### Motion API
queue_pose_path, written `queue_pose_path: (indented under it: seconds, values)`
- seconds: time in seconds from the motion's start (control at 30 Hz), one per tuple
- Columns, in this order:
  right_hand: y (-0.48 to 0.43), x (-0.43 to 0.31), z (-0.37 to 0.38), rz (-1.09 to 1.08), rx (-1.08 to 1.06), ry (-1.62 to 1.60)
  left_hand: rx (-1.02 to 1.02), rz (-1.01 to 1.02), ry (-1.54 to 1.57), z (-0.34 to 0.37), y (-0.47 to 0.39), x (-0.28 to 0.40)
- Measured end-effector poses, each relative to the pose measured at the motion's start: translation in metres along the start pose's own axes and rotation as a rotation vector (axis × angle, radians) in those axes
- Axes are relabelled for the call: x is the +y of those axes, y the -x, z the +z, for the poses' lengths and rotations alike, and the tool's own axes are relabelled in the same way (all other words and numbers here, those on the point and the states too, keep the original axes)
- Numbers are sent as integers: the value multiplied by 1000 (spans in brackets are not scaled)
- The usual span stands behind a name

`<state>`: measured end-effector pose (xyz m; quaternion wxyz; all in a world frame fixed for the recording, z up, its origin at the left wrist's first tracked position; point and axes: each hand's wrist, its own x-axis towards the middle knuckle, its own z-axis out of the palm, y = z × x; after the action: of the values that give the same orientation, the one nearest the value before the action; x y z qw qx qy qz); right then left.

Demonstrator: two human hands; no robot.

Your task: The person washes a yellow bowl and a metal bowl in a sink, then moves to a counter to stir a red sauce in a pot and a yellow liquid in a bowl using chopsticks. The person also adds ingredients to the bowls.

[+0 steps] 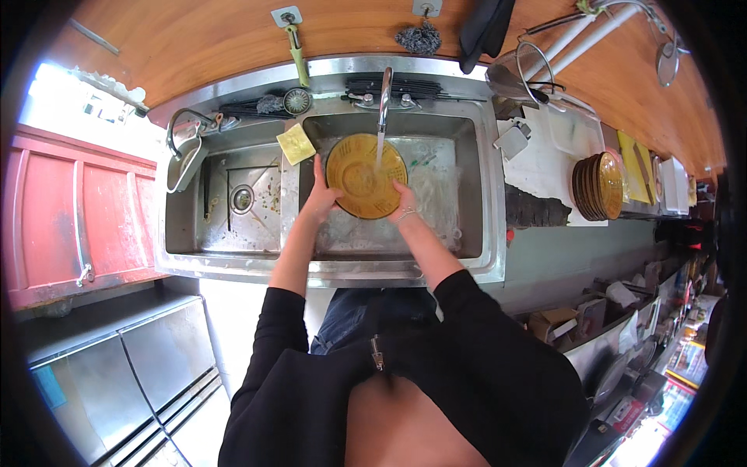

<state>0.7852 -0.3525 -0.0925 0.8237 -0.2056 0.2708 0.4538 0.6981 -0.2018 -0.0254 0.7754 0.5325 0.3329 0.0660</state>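
Note:
Both hands hold a yellow-brown patterned bowl [356,181] in the right basin of a steel double sink [496,233]. My left hand [321,198] grips its left rim, one finger stretched up along the side. My right hand [401,201], with a bracelet at the wrist, grips the lower right rim. Water runs from the curved faucet [385,99] into the bowl's right part. Just above the left fingertip, a yellow sponge [296,144] rests on the divider between the basins. The bowl's underside is hidden.
Food scraps lie around the left basin's drain [242,199]. Black chopsticks [402,87] and a round strainer [297,101] sit behind the faucets. Right of the sink, a stack of similar brown dishes [595,185] stands on the counter. A steel-wool scrubber [419,39] hangs on the wall.

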Motion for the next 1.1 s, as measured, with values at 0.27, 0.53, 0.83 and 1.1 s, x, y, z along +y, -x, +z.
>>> queue_pose_path:
  seconds: [0.27, 0.53, 0.83, 1.1]
  values:
    - [-7, -1, 6, 59, -84, -5, -81, 42, 58, -10, -14, -15]
    - [-16, -14, -38, 52, -93, 13, -394, -134, -332, -18, 8, 18]
    - [-68, -8, -26, 609, 79, -420, -350, -86, -160, -40, 8, 57]
    - [-32, -7, -64, 268, 21, -5, -257, 40, -523, -44, -59, 52]
